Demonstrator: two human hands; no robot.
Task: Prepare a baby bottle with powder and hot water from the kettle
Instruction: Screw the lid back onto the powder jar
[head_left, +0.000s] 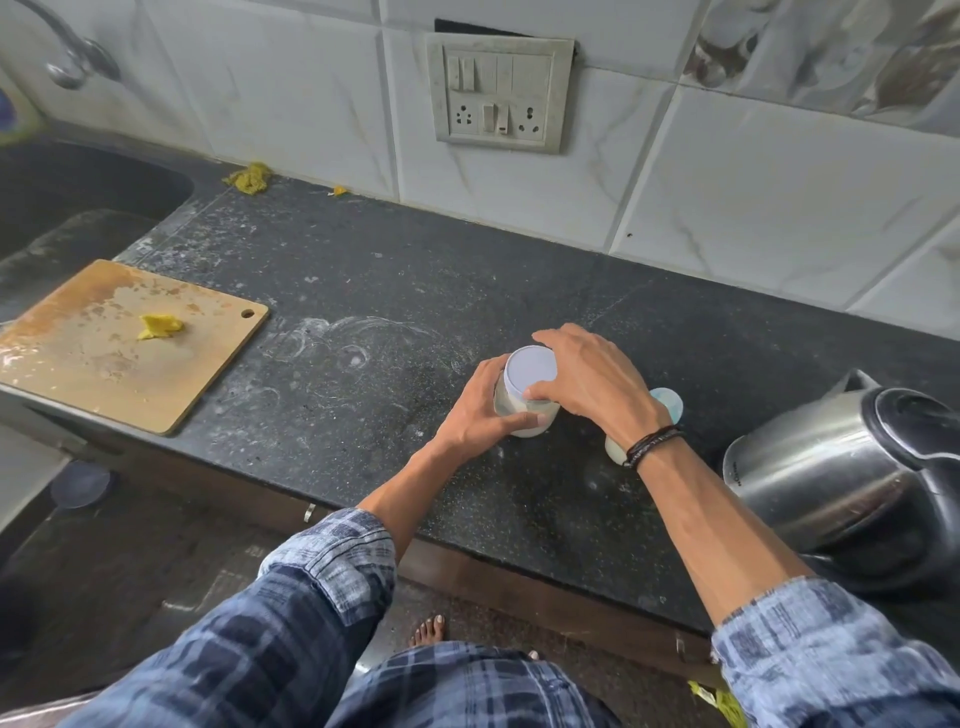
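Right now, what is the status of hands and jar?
Left hand grips jar. Right hand grips lid. Bottle behind right wrist; kettle at right.

A single wide-angle camera rides on the person's head, looking forward and steeply down across the countertop (363, 291) toward the tiled wall (727, 208). It is close: left hand (475, 415) and right hand (592, 379) on the jar (531, 371) sit just right of centre.

The worktop (363, 280) carries one lidded jar (530, 387), one partly hidden bottle (668, 406), one kettle (831, 467) at its right edge, one cutting board (93, 364) at its left. Two hands: left hand (475, 418), right hand (589, 379).
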